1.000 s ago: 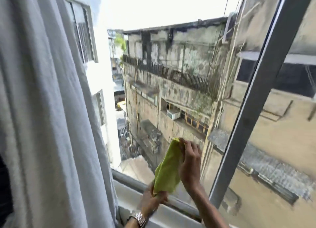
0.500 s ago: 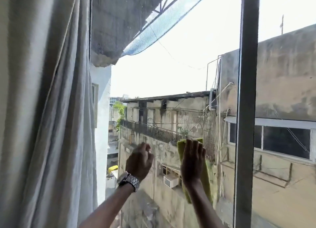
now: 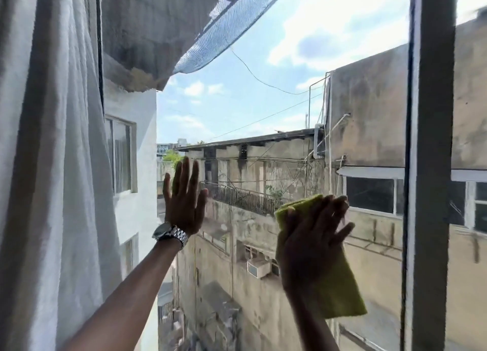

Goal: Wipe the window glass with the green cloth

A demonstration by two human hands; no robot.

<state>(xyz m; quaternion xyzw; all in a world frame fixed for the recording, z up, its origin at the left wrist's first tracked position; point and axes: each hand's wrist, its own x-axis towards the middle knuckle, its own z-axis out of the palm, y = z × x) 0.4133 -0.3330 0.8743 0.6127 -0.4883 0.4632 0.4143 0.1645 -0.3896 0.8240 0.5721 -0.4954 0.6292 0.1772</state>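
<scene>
The green cloth (image 3: 340, 290) lies flat against the window glass (image 3: 263, 108), hanging down below my palm. My right hand (image 3: 311, 240) presses it to the pane with fingers spread, at the lower middle of the view. My left hand (image 3: 184, 200), with a metal watch on the wrist, rests flat and open on the glass to the left of the cloth, fingers pointing up, holding nothing.
A white curtain (image 3: 52, 166) hangs along the left side, close to my left arm. A dark vertical window frame bar (image 3: 432, 166) stands right of the cloth. Old buildings and sky show through the glass.
My view has tilted up from the sill. My right hand has carried the cloth higher and rightward on the glass. My left hand let go of the cloth's lower end, rose and opened flat.
</scene>
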